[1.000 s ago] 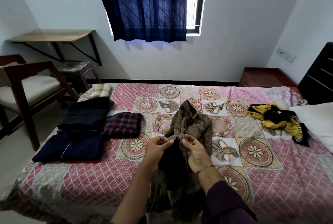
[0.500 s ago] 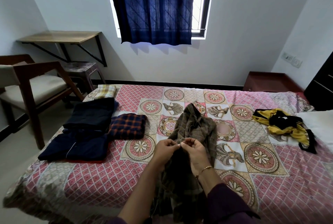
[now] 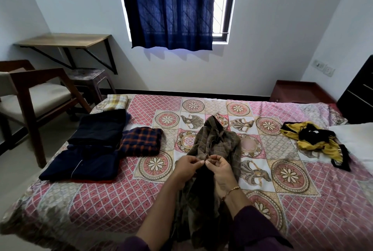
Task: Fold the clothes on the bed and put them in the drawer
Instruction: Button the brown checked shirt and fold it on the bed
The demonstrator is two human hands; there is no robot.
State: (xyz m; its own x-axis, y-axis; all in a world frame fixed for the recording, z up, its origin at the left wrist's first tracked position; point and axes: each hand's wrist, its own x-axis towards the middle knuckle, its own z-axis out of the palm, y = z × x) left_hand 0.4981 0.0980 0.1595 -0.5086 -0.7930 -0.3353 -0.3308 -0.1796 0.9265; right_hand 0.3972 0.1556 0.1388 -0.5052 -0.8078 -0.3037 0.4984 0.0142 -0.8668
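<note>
A brown checked shirt point(image 3: 220, 141) lies rumpled down the middle of the patterned bed point(image 3: 113, 200), its lower part hanging toward me. My left hand point(image 3: 186, 167) and my right hand point(image 3: 221, 168) meet at its front, each pinching the fabric between thumb and fingertips. To the left lie folded clothes: two dark navy pieces point(image 3: 101, 125) point(image 3: 82, 165), an orange-and-navy checked piece point(image 3: 141, 141) and a yellow checked one point(image 3: 117, 101). A crumpled yellow and black garment point(image 3: 314, 139) sits at the right.
A wooden chair point(image 3: 34, 97) and a stool point(image 3: 88, 81) stand left of the bed under a wall shelf point(image 3: 62, 40). A reddish bedside cabinet point(image 3: 298, 91) and a dark piece of furniture point(image 3: 357, 93) are at the right. A white pillow point(image 3: 355, 141) lies by the yellow garment.
The view has shifted slightly. My hands have drawn closer together on the brown shirt's front, fingers working the same spot. The shirt and other clothes have stayed in place.
</note>
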